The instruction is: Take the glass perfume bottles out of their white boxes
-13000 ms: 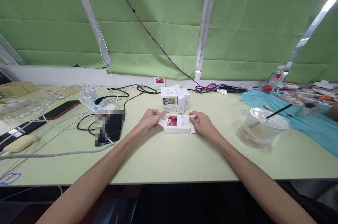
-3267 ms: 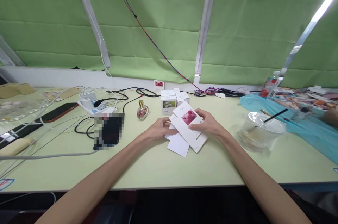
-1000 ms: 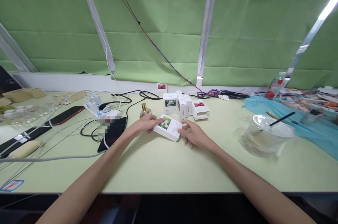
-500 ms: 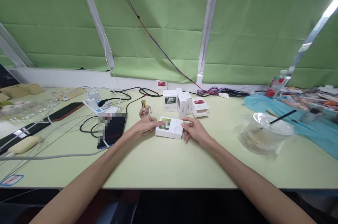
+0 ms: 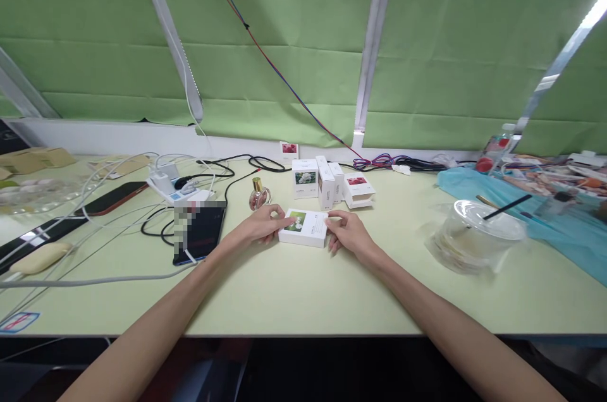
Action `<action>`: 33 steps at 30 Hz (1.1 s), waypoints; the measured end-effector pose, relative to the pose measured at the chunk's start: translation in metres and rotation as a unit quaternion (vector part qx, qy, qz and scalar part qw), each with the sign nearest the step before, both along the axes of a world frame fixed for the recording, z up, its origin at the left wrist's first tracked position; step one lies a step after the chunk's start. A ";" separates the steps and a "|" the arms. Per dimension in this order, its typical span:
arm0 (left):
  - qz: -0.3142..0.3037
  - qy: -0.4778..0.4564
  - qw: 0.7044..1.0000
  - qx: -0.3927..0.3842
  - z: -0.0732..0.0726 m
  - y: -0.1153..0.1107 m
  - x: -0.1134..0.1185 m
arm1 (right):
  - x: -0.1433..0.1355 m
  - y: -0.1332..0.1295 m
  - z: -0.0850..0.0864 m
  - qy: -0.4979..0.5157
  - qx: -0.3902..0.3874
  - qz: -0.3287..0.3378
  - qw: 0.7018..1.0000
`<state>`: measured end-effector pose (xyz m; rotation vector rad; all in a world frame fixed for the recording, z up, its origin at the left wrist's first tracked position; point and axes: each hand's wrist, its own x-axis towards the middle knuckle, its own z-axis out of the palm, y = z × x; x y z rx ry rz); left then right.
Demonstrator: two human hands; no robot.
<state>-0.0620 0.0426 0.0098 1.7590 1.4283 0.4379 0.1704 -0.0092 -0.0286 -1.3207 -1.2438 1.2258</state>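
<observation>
A flat white box (image 5: 310,231) with a green-and-white flower picture lies on the table between my hands. My left hand (image 5: 264,223) grips its left end, thumb on the picture. At the right end, my right hand (image 5: 349,232) holds it with the thumb on top and fingers curled at the side. Just behind my left hand stands a small glass bottle (image 5: 259,198) with a gold cap. Behind the box are an upright white box (image 5: 306,181) with a flower picture, narrow white boxes (image 5: 326,187) beside it, and a box with a red picture (image 5: 358,192), its front end open.
A dark phone (image 5: 206,232), a power strip (image 5: 183,190) and tangled cables lie at left. At right stand a clear lidded cup (image 5: 478,234) with a black straw and a blue plastic sheet (image 5: 458,182). A small red-picture card (image 5: 289,151) leans at the back wall.
The view has shifted very slightly. Both hands remain on the flat white box, and nothing else has visibly moved.
</observation>
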 end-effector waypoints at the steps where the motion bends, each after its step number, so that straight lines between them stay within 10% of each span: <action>1: 0.000 0.001 1.000 0.001 0.000 0.001 0.000 | 0.000 0.000 0.000 0.000 -0.002 -0.005 1.000; 12: -0.020 0.022 1.000 -0.002 0.002 0.001 -0.003 | 0.008 -0.013 0.007 -0.130 0.013 -0.007 0.991; 18: -0.032 -0.019 0.999 -0.019 0.006 -0.002 -0.004 | 0.008 -0.019 0.009 -0.394 0.156 -0.064 0.903; 23: -0.053 -0.030 0.998 -0.021 0.005 -0.001 -0.003 | 0.002 -0.021 0.010 -0.389 0.278 -0.011 0.878; 33: -0.035 -0.018 0.999 -0.023 0.003 -0.002 0.002 | -0.002 -0.023 0.014 -0.472 0.158 0.087 0.863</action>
